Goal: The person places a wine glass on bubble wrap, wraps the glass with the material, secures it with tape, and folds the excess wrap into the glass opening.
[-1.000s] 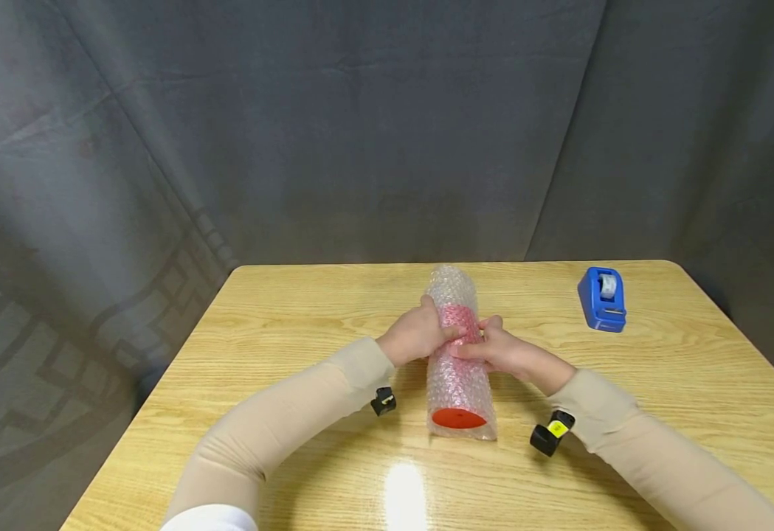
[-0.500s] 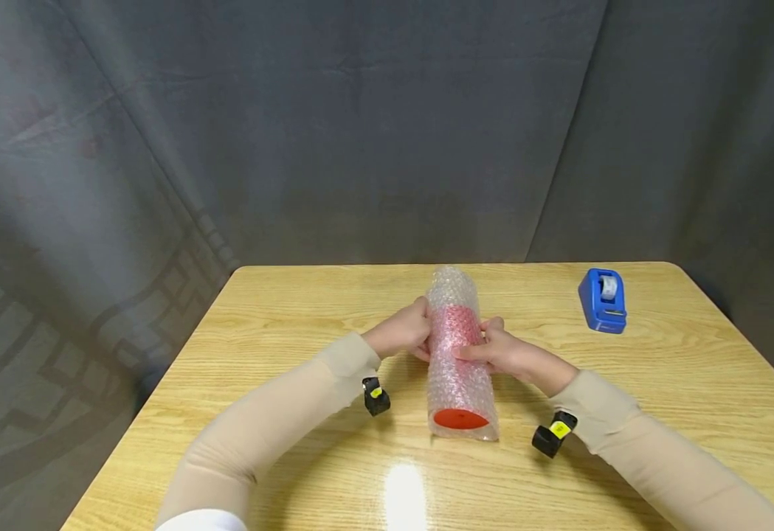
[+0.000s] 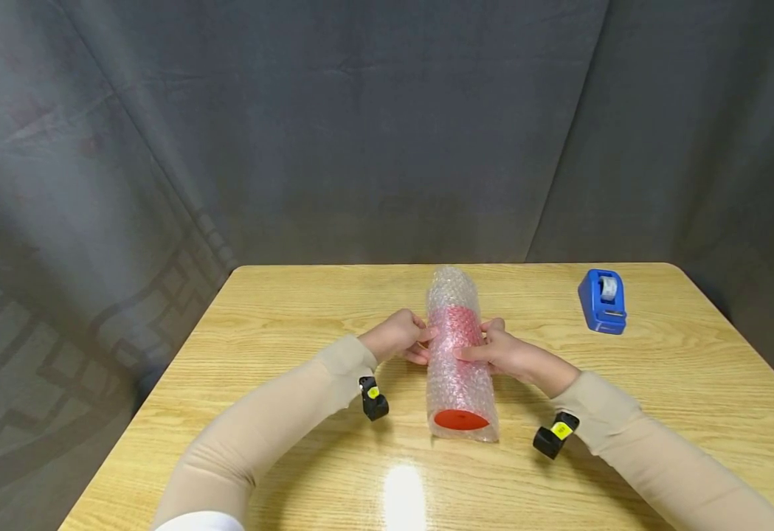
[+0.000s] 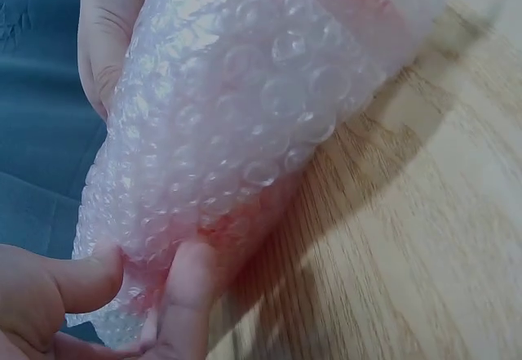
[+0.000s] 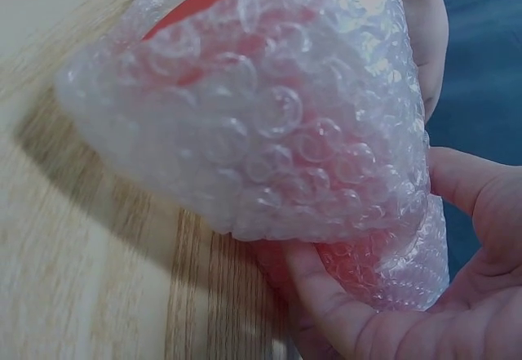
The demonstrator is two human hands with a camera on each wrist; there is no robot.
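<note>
A red-ended cylinder wrapped in clear bubble wrap (image 3: 460, 383) lies lengthwise on the wooden table, its red end toward me. The wrap shows pink around the middle. On its left side, my left hand (image 3: 400, 335) holds the bubble wrap between thumb and fingers, closely seen in the left wrist view, where the wrap (image 4: 220, 123) fills the middle. From the right, my right hand (image 3: 509, 354) grips the roll with its thumb on top; the right wrist view shows its fingers (image 5: 342, 311) reaching under the wrap (image 5: 269, 140). What lies inside beyond the red end is hidden.
A blue tape dispenser (image 3: 603, 302) with a roll of tape stands at the back right of the wooden table (image 3: 307, 310). Grey curtains (image 3: 387, 133) hang behind the table and at both sides.
My left hand has moved from the top of the wrapped cylinder leftward and down to its left side. The right hand keeps its grip, and the cylinder has barely moved.
</note>
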